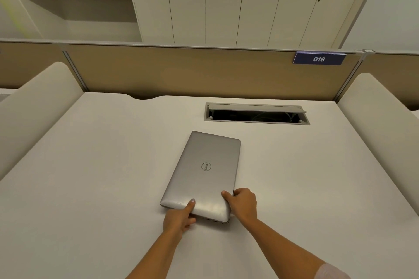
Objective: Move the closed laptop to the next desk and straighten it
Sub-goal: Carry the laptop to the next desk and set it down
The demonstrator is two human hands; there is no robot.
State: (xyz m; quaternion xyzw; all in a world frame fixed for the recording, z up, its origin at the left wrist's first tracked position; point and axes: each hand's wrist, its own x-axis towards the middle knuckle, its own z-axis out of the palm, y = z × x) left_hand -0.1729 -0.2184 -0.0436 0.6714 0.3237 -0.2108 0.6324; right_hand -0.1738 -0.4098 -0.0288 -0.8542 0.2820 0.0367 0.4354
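Observation:
A closed silver laptop (205,172) lies on the white desk (90,165), turned so its long side runs away from me and tilted slightly clockwise. My left hand (179,217) grips its near short edge, thumb on the lid and fingers under the edge. At the near right corner my right hand (243,205) holds the laptop, thumb on top and fingers along the right side. The near edge looks slightly raised off the desk.
An open cable hatch (256,113) is sunk into the desk behind the laptop. A tan partition (181,70) with a blue "016" label (319,59) closes the back. Rounded white dividers (34,102) (376,108) stand at both sides. White cabinets (226,2) rise beyond.

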